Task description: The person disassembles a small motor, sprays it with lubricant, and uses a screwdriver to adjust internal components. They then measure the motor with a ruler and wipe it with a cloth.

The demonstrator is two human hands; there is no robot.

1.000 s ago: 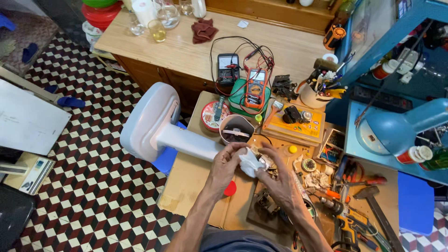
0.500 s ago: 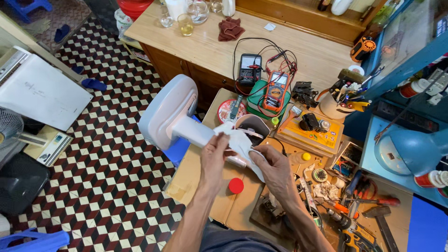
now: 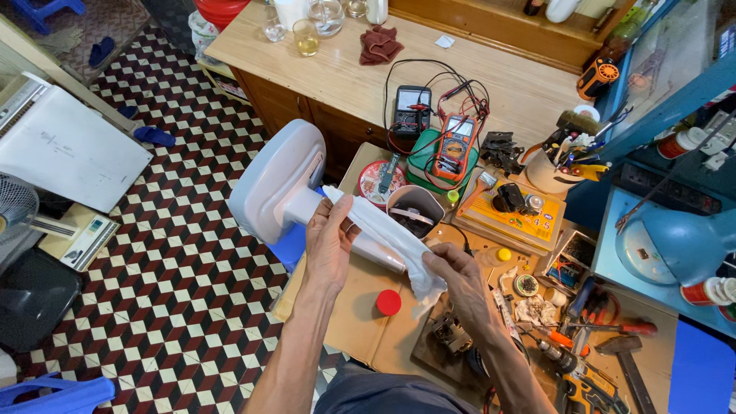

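At the left we see the pale fan base (image 3: 277, 184) jutting off the worktop (image 3: 349, 322) edge over the checkered floor (image 3: 176, 253), its neck lying back across the worktop. Our left hand (image 3: 330, 241) has its fingers clamped on the upper end of a white cloth (image 3: 391, 238) laid along the neck; our right hand (image 3: 460, 280) has its fingers pinched on the lower end. The wiping looks partway through (the base itself seems untouched). Rightward, a red cap (image 3: 389, 302), meters and tools crowd in, so open room lies only leftward
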